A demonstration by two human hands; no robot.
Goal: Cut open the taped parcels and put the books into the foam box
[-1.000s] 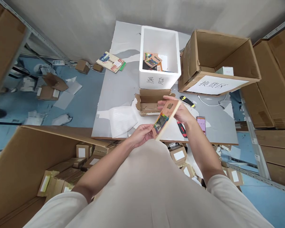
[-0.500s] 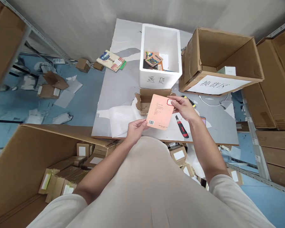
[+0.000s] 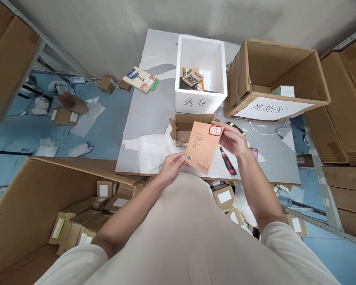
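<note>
Between both hands I hold a thin orange-pink book (image 3: 203, 147), tilted, with small print, a barcode and a red-bordered label facing me. My left hand (image 3: 173, 167) pinches its lower left edge. At the upper right corner my right hand (image 3: 233, 140) grips it, thumb and fingers closed on the edge. Behind the book lies an opened small cardboard box (image 3: 182, 134). A red and black utility knife (image 3: 228, 161) rests on the table below my right hand, and a yellow and black tool (image 3: 236, 127) lies just beyond it.
A white foam box (image 3: 200, 101) with several books stands on the table (image 3: 154, 107). To its right is a large cardboard box (image 3: 246, 95) holding a small carton. Other books (image 3: 140, 79) lie at the left edge, near white foam wrap (image 3: 152, 152). A big carton (image 3: 23, 198) holds parcels.
The book has tilted and turned slightly in my hands, its lower right corner swinging down and its surface looking more orange. My right hand's fingers have shifted on the corner.
</note>
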